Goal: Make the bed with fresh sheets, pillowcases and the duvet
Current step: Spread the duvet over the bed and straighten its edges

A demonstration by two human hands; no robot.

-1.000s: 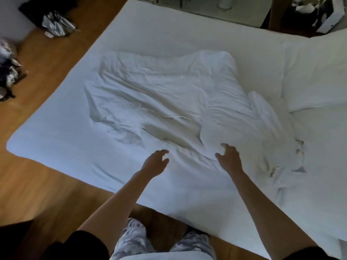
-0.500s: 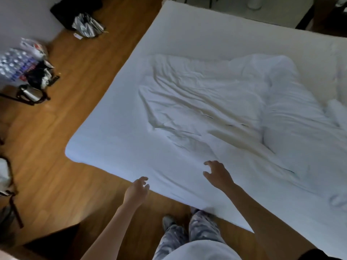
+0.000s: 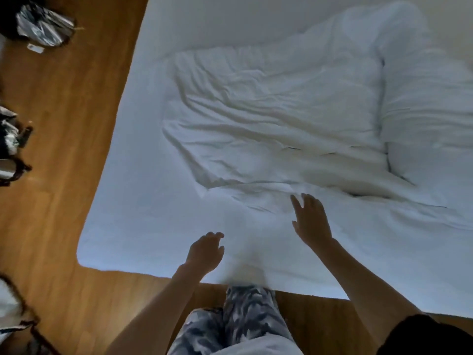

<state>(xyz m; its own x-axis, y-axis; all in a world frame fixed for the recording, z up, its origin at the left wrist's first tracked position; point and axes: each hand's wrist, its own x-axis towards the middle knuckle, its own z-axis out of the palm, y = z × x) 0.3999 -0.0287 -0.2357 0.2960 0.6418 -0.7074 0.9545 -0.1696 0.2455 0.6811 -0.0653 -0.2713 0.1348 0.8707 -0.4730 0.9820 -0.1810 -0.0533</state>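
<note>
A white mattress (image 3: pixel 133 221) fills most of the view, its near corner at the lower left. On it lies a crumpled white duvet (image 3: pixel 276 119), bunched thicker at the right (image 3: pixel 425 103). My left hand (image 3: pixel 204 252) hovers over the mattress's near edge with fingers loosely curled, holding nothing. My right hand (image 3: pixel 311 220) reaches forward with fingers spread, just short of the duvet's near wrinkled edge. Whether it touches the fabric I cannot tell.
Wooden floor (image 3: pixel 64 149) runs along the left and front of the bed. A shiny crumpled bag (image 3: pixel 43 29) lies at the far left top. Dark clutter (image 3: pixel 12 147) sits at the left edge. My patterned trouser legs (image 3: pixel 240 319) stand against the bed's near edge.
The view has swung and I stand closer to the bed's near edge. Both hands have moved forward over the mattress, the right one up toward the duvet's near edge.
</note>
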